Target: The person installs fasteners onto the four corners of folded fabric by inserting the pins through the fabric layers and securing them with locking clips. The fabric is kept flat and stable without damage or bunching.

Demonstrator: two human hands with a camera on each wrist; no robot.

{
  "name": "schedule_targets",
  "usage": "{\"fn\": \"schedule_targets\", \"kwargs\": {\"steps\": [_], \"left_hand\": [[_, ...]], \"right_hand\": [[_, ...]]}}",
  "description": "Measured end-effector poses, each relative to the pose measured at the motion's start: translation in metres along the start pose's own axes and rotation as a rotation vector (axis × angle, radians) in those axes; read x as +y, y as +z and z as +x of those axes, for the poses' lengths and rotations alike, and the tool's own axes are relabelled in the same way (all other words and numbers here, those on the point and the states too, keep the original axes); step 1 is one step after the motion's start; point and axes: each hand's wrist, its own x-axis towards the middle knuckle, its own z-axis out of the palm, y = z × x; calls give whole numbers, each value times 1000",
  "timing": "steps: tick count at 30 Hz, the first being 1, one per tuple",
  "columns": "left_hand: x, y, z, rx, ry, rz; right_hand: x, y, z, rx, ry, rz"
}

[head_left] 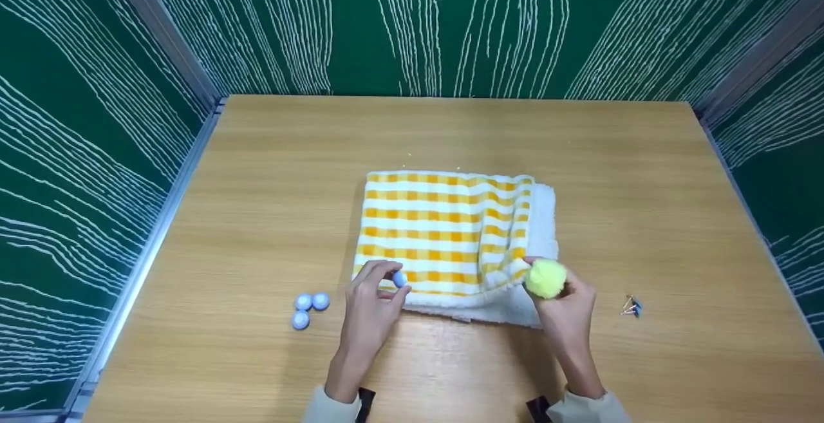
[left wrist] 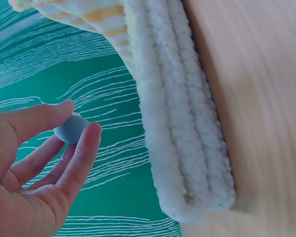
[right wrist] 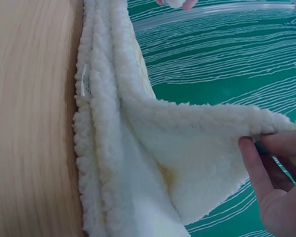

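Observation:
My left hand pinches a small light blue round cap between thumb and fingertips, over the near left part of a folded blanket. The blanket is yellow-and-white checked on top, with white fleece beneath. At its near right corner, my right hand pinches the fleece edge, lifting that corner up off the layers below. A fluffy yellow-green pom-pom sits at this hand and hides some of its fingers. A bit of blue shows between the right thumb and finger.
Three more light blue caps lie grouped on the wooden table left of the blanket. To the right lie several small pins with blue and coppery parts. Green walls with white lines stand around the table.

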Motion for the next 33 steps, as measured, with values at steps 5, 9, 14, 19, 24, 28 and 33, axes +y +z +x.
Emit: {"fn": "schedule_targets", "kwargs": {"steps": [5, 9, 14, 19, 24, 28, 33], "left_hand": [[2, 3, 5, 7, -21, -35], [6, 7, 8, 2, -37, -52], [9, 12, 11, 0, -16, -103], [11, 18, 14, -1, 18, -153], [14, 24, 16, -16, 42, -157], [17, 29, 18, -31, 71, -184], [20, 33, 22, -45, 82, -208]], "right_hand": [[-1, 0, 0, -8, 12, 6], [-2, 0, -1, -13, 23, 8], [6, -2, 0, -15, 32, 21], [24, -5, 3, -16, 28, 25], [27, -6, 3, -22, 1, 26], [27, -6, 3, -28, 19, 28], [22, -6, 2, -58, 39, 40]]}}
